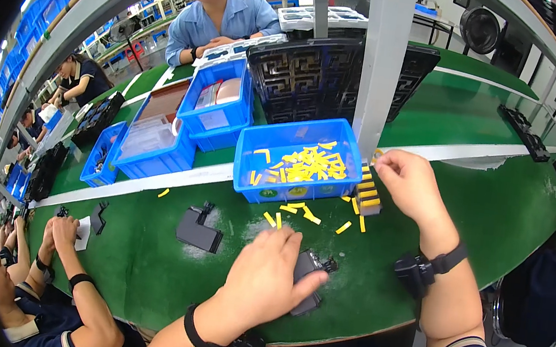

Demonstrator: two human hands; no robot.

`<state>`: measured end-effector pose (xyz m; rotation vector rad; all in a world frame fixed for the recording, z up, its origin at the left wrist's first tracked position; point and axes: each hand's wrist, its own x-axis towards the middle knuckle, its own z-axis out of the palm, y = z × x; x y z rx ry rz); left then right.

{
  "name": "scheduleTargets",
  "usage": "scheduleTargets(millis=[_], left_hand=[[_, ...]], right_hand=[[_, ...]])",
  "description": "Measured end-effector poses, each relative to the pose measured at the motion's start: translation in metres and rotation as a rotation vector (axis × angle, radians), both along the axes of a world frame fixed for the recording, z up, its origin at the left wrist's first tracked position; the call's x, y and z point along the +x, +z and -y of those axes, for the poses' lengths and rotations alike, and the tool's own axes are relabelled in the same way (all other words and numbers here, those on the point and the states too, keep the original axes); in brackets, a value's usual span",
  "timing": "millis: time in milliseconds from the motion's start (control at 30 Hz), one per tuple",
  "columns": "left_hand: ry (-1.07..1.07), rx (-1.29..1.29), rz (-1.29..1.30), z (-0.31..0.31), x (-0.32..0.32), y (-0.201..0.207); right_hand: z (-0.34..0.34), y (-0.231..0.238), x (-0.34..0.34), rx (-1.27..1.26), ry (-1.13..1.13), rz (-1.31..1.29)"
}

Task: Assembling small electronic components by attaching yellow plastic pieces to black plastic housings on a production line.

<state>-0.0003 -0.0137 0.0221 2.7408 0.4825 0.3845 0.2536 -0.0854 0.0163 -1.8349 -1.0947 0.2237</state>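
Note:
My left hand (pixel 263 279) lies with its fingers stretched out over a dark grey flat piece (pixel 308 267) that has a small black wire or connector end. Its thumb rests across that piece, and the palm hides part of it. My right hand (pixel 410 183) is raised and pinched beside a small grey block (pixel 370 204) bearing several yellow strips. A small yellowish strip (pixel 377 155) shows at its fingertips. Close by, a blue bin (pixel 248 187) holds many loose yellow pieces (pixel 310 166). More yellow strips (pixel 310 215) lie scattered on the green table before it.
Another dark grey L-shaped piece (pixel 198 233) lies left of my left hand. Blue bins (pixel 176 157) and upright black trays (pixel 303 79) stand beyond a grey post (pixel 381 68). At the left a co-worker's hands (pixel 62 234) work; another person (pixel 220 21) leans in across the table.

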Motion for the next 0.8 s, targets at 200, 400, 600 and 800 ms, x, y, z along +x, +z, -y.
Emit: scheduleTargets(millis=[200, 400, 600, 800], left_hand=[[-0.134, 0.08, -0.248, 0.021, -0.004, 0.005], [-0.131, 0.105, -0.276, 0.016, 0.0, 0.005], [-0.142, 0.105, -0.329, 0.015, 0.005, 0.015], [-0.111, 0.01, -0.037, -0.001, -0.004, 0.029]], right_hand=[[-0.003, -0.004, 0.002, -0.542, -0.028, 0.29], [-0.011, -0.01, 0.007, -0.532, -0.099, 0.268], [-0.011, -0.011, 0.014, -0.459, -0.127, 0.279], [-0.009, -0.003, 0.001, -0.479, -0.135, 0.436]])
